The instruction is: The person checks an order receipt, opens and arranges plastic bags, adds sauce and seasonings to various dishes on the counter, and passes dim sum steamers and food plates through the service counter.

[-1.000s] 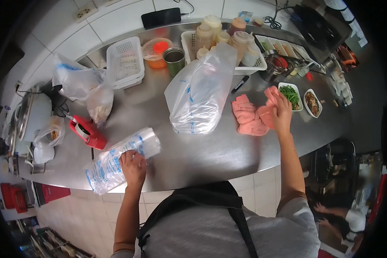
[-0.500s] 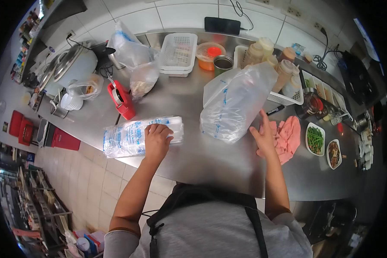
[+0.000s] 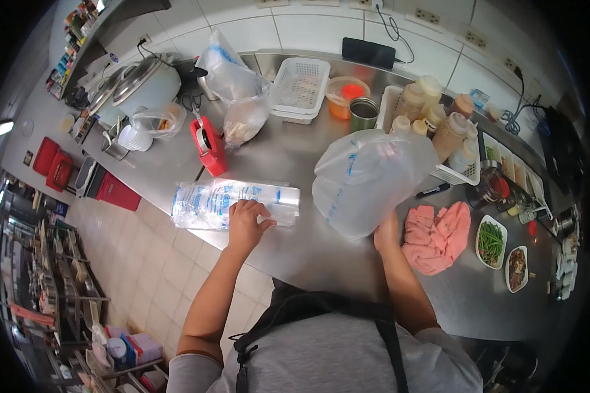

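Note:
A flat pack of clear plastic bags (image 3: 203, 204) with blue print lies near the counter's front edge. My left hand (image 3: 246, 226) is on its near right part, fingers curled down and thumb close to them, gripping the plastic. To the right, a puffed-out translucent plastic bag (image 3: 354, 187) with blue print stands on the steel counter. My right hand (image 3: 388, 234) touches the bag's lower right side; its fingers are hidden by the plastic. Beside that hand lies a crumpled pink cloth (image 3: 436, 237).
Behind the pack stands a red tape dispenser (image 3: 210, 149). At the back are a filled plastic bag (image 3: 246, 118), a white basket (image 3: 301, 86), an orange tub (image 3: 339, 108), a metal cup (image 3: 363, 114) and squeeze bottles (image 3: 450, 134). Green beans (image 3: 490, 243) in a dish sit at right.
My right hand has moved left against the bag, and its fingers have gone out of sight. The bag has rounded out. My left hand stays at the pack. The view has shifted.

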### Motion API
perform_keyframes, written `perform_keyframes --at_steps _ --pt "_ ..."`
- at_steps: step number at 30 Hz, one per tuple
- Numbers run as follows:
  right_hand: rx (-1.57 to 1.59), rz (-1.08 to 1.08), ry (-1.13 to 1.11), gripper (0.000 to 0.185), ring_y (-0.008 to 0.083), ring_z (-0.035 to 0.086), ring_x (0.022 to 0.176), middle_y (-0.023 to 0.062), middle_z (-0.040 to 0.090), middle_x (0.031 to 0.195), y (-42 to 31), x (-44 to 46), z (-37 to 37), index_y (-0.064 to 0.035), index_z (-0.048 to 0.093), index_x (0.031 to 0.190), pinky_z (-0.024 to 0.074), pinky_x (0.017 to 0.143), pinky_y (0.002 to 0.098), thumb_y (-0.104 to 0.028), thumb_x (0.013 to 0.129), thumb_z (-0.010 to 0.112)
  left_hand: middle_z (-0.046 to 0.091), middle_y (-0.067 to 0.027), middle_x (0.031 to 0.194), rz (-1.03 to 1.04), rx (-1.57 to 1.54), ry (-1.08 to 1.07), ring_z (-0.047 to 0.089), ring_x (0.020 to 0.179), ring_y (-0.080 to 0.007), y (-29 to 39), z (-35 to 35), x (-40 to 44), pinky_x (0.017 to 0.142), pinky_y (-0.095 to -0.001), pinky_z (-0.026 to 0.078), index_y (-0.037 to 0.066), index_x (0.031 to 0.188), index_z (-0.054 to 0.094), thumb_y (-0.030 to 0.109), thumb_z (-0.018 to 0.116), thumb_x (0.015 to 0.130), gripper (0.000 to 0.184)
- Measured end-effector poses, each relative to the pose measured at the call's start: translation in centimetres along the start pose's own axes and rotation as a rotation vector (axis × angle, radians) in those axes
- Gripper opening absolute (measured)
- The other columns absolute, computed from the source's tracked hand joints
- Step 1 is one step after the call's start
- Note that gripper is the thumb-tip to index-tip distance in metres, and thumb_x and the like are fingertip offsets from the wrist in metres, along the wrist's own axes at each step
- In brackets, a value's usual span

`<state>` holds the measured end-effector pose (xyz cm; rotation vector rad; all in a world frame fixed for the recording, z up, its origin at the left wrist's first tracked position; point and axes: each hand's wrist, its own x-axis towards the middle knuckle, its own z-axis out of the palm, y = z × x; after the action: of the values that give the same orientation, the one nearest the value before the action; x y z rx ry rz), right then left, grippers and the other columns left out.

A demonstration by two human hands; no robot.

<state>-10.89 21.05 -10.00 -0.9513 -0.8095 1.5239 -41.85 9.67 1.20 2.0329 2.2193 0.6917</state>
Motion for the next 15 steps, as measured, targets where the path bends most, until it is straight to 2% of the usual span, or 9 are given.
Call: perform_keyframes --at_steps 3,8,9,12,13,15 --pt "-0.007 0.005 -0.064 0.052 0.018 0.045 0.125 0.0096 0.049 0.135 -2.2 -3.3 0.4 0.0034 0.044 0.135 0.0313 0.108 0.0316 -0.036 0.101 0.045 0.065 -0.0052 0.085 0.07 -0.073 -0.013 0.057 0.094 -0.0276 0.0 -0.7 0.0 0.09 -0.0412 0.039 0.009 0.08 0.068 0.013 0.079 0.069 0.017" --pt "-0.261 -0.311 0.176 0.049 0.0251 0.037 0.132 0.0146 0.044 0.139 -5.1 -6.9 -0.6 0.0058 0.041 0.136 0.0254 0.111 0.0365 -0.028 0.101 0.043 0.068 -0.0094 0.091 0.017 -0.318 0.194 0.059 0.093 -0.028 2.9 -3.6 0.9 0.086 -0.0386 0.044 0.005 0.083 0.068 0.006 0.077 0.074 0.013" --pt "-0.311 -0.38 0.221 0.048 0.0266 0.036 0.133 0.0156 0.043 0.14 -6.1 -7.5 -0.6 0.0063 0.041 0.136 0.0243 0.112 0.0374 -0.027 0.101 0.042 0.068 -0.0097 0.094 0.065 -0.316 0.256 0.061 0.093 -0.023 3.7 -4.6 1.1 0.084 -0.0337 0.046 0.001 0.087 0.066 0.006 0.074 0.079 0.012" --pt "-0.598 -0.794 0.233 0.045 0.03 0.038 0.131 0.0185 0.045 0.137 -10.7 -9.8 0.5 0.0057 0.043 0.133 0.0261 0.11 0.0408 -0.02 0.096 0.047 0.068 -0.0107 0.096 -0.154 -0.554 0.281 0.063 0.091 -0.0255 6.3 -7.2 1.0 0.08 -0.0324 0.047 0.001 0.091 0.064 0.007 0.072 0.083 0.012" --pt "-0.654 -0.934 0.136 0.047 0.0303 0.039 0.13 0.0192 0.044 0.137 -11.5 -10.0 0.5 0.0049 0.043 0.133 0.0281 0.108 0.0408 -0.019 0.094 0.051 0.067 -0.0119 0.096 -0.179 -0.564 0.245 0.064 0.088 -0.0234 7.3 -8.5 0.9 0.076 -0.0296 0.047 0.0 0.093 0.063 0.007 0.069 0.087 0.011" --pt "-0.758 -1.211 -0.056 0.05 0.0307 0.042 0.127 0.0204 0.044 0.138 -13.1 -10.2 0.2 0.0033 0.043 0.133 0.0322 0.105 0.041 -0.016 0.089 0.057 0.067 -0.0113 0.094 -0.031 -0.54 0.303 0.064 0.088 -0.0241 8.8 -9.7 0.7 0.076 -0.0301 0.048 0.0 0.092 0.063 0.006 0.07 0.086 0.011"
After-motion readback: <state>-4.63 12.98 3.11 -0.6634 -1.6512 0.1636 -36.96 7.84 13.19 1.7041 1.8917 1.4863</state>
